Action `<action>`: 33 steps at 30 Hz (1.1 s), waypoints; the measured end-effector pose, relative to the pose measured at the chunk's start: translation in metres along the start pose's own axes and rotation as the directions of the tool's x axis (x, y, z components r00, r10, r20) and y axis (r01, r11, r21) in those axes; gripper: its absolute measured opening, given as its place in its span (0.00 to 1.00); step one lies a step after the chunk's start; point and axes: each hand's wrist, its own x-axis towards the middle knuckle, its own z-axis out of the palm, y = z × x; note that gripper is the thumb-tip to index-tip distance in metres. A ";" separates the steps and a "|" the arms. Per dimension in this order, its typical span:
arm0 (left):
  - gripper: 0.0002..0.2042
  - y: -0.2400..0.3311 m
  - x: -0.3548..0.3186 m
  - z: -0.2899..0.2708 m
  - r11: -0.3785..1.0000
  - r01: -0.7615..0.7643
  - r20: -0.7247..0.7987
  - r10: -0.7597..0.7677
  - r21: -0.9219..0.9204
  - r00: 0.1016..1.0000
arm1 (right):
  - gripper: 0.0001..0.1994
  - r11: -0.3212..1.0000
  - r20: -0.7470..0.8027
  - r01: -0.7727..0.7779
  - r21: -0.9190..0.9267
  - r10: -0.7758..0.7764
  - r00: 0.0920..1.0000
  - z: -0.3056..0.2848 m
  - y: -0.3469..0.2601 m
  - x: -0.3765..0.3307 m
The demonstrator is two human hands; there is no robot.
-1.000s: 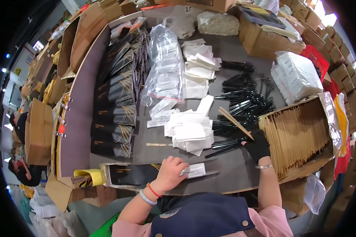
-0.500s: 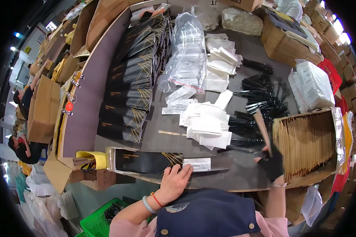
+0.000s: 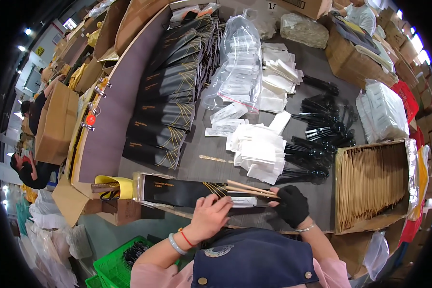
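Note:
My right hand [image 3: 292,206], in a black fingerless glove, is closed on wooden chopsticks [image 3: 247,187], which point left. Their far ends lie over the mouth of a flat black pouch [image 3: 173,193] with gold lines. Below the chopsticks, a small white wrapped packet [image 3: 245,201] shows at that mouth. My left hand [image 3: 210,217] is bare, and its bent, slightly spread fingertips rest on the pouch's near edge. Its thumb is mostly hidden. A clear-walled holder with a yellow piece [image 3: 117,186] stands at the pouch's left end.
Black pouches [image 3: 163,115] overlap in a long row at left. White paper packets [image 3: 259,149] and a clear bag of packets [image 3: 240,62] fill the middle. Black plastic cutlery [image 3: 321,129] lies right of them. A carton of chopsticks [image 3: 341,192] stands at right.
My right hand has moved left from beside the carton, bringing the chopsticks from upright to nearly level over the pouch. My left hand stays at the pouch, its fingers more bent.

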 end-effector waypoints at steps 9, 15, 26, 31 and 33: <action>0.36 -0.026 0.026 0.001 0.977 0.009 -0.031 -0.016 -0.215 0.999 | 0.20 0.944 0.243 0.307 -0.121 -0.271 0.931 0.012 0.016 0.008; 0.38 -0.003 0.048 0.006 0.984 -0.033 -0.010 0.032 -0.176 0.999 | 0.05 0.998 0.053 0.057 -0.002 -0.057 0.997 0.014 0.017 0.000; 0.17 0.001 0.075 0.002 0.973 -0.221 0.104 0.227 -0.066 0.968 | 0.29 0.911 0.167 0.211 -0.356 -0.160 0.973 0.016 -0.021 0.016; 0.10 -0.047 0.086 -0.074 0.970 -0.237 0.171 0.243 -0.050 0.955 | 0.33 0.965 -0.020 0.060 -0.254 -0.067 0.998 -0.033 -0.011 0.008; 0.11 -0.093 0.085 -0.084 0.985 -0.172 0.013 0.172 -0.026 0.985 | 0.33 0.966 -0.008 -0.008 -0.257 0.006 1.000 -0.042 -0.018 0.009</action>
